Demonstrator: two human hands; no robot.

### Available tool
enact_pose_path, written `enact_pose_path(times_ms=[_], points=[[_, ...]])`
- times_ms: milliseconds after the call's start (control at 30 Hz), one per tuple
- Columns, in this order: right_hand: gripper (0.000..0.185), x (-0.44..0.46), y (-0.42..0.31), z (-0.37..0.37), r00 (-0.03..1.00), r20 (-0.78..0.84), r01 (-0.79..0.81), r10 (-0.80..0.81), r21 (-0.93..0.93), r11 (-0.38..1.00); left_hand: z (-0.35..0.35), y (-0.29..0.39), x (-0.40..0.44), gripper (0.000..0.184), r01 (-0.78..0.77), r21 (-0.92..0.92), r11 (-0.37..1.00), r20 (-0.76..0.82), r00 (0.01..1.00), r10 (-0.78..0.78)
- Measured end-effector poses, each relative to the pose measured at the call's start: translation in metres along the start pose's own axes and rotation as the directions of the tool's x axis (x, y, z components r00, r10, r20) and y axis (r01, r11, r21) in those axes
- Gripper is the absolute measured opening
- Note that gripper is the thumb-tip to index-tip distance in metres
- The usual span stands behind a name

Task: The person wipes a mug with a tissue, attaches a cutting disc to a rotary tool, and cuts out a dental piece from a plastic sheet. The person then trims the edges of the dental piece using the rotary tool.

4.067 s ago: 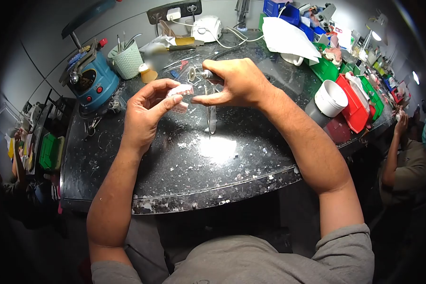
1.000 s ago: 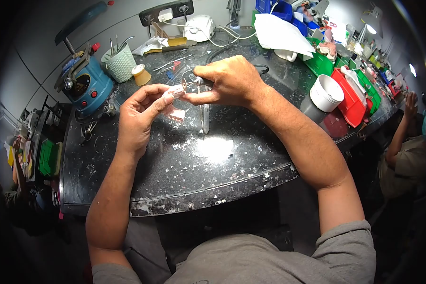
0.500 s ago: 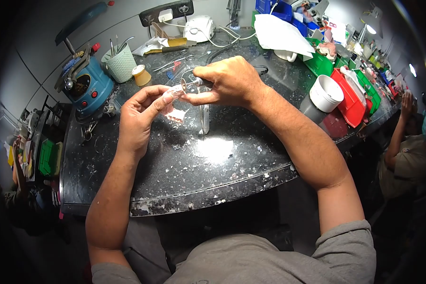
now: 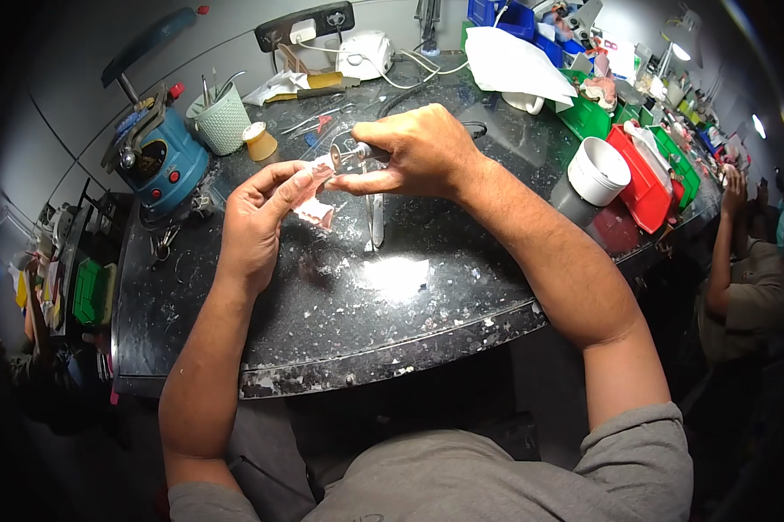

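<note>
My left hand (image 4: 257,209) pinches a pink denture-like piece (image 4: 314,212) between thumb and fingers. Part of the piece hangs below the fingertips, and some of it is hidden behind them. In my right hand (image 4: 428,150) is a rotary handpiece (image 4: 371,153), its dark body mostly covered by the fingers. A small round disc (image 4: 336,157) on its tip is at the upper edge of the pink piece; whether they touch I cannot tell. Below my right hand, a flat metal tool (image 4: 377,228) lies on the black bench (image 4: 444,304).
A blue machine (image 4: 161,165), a pale green cup (image 4: 222,122) of tools and a small yellowish jar (image 4: 260,142) stand at left. A white tub (image 4: 599,171) and red bin (image 4: 643,187) are at right. White paper (image 4: 515,59) lies behind. Another person (image 4: 749,278) sits at far right.
The pink piece has tilted in my left hand, with its lower part turned and shifted slightly left. My right hand, still on the handpiece, has moved only slightly left.
</note>
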State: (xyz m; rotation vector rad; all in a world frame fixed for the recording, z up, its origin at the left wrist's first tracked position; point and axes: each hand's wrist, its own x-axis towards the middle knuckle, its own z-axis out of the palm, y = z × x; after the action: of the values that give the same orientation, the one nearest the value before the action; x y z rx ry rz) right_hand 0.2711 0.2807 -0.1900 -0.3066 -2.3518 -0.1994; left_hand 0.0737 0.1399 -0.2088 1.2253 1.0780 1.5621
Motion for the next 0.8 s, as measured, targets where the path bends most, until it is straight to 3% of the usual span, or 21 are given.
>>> enact_pose_path(times_ms=[367, 800], points=[[0.044, -0.0014, -0.0009, 0.0068, 0.978, -0.187, 0.084, -0.087, -0.025, 0.996, -0.003, -0.0018, -0.0001, 0.025, 0.016, 0.011, 1.0, 0.018, 1.0, -0.016], [0.05, -0.0021, 0.0023, 0.0069, 0.993, -0.08, 0.075, -0.081, -0.076, 0.994, -0.0011, 0.0004, -0.0009, 0.023, -0.009, 0.052, 0.999, 0.027, 1.0, 0.008]])
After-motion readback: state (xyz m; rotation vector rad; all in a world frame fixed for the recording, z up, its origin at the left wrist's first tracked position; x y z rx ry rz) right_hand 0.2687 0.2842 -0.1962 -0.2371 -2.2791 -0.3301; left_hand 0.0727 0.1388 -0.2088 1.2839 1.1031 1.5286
